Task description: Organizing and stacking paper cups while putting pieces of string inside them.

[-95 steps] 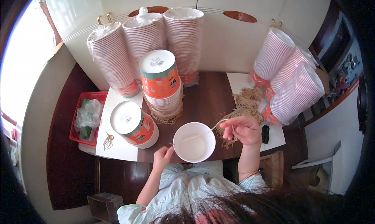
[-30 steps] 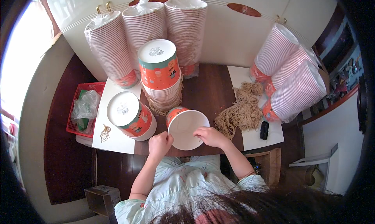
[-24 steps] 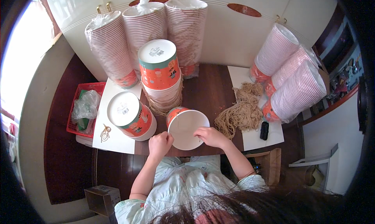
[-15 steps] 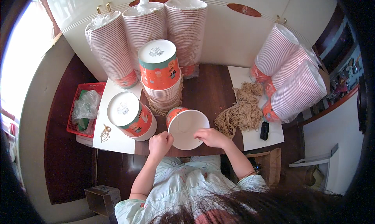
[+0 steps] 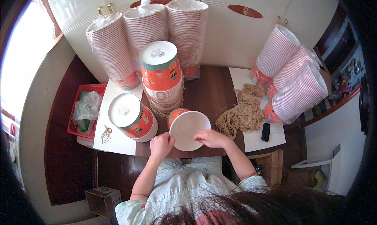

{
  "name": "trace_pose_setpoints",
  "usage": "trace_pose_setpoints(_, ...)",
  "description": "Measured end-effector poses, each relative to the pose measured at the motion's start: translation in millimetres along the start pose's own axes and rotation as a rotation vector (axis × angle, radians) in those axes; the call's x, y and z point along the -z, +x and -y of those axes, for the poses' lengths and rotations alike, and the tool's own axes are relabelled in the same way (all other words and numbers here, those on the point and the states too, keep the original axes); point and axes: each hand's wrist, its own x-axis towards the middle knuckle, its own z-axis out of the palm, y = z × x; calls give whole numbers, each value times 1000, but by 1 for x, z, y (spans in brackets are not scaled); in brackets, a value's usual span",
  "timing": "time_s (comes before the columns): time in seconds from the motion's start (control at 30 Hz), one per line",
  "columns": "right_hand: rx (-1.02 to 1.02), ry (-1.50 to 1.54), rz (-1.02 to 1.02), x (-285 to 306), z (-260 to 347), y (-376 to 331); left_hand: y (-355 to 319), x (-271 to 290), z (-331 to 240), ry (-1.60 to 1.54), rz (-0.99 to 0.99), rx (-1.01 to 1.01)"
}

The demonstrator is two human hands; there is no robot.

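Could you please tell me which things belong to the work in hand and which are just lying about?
Apparently in use: open paper tub; tan cord pile; upturned tubs; bagged tub stacks.
Apparently just lying about: red basket; black object.

A bright window [image 5: 25,60] is seen at the left, the brown-and-white table [image 5: 208,91] is backed by glossy cream cabinet doors [image 5: 231,38] fitted with brass-coloured handles [image 5: 110,7], and dark flooring [image 5: 127,172] is partly exposed below.

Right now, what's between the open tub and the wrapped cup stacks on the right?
In the head view, a heap of tan twine lies on the table between the open tub and the wrapped stacks.
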Motion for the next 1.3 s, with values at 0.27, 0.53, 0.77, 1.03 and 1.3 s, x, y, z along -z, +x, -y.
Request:
trace_pose_setpoints(0.27, 13, -7, 10, -4, -6, 2, 1, 1, 0, -12, 16, 15)
trace_pose_setpoints(0.53, -9, -209, -10, -9, -11, 1, 29, -1, 11, -75, 74, 15)
trace_pose_setpoints(0.77, 47, -226, -25, -4, -11, 5, 67, -8, 28, -205, 150, 50)
trace_pose_setpoints(1.03, 133, -249, -121, -1, -27, 18, 84, -28, 30, -593, 104, 183)
trace_pose_setpoints(1.3, -23, -108, -171, 4, -19, 22, 9, -91, 36, -756, 217, 127)
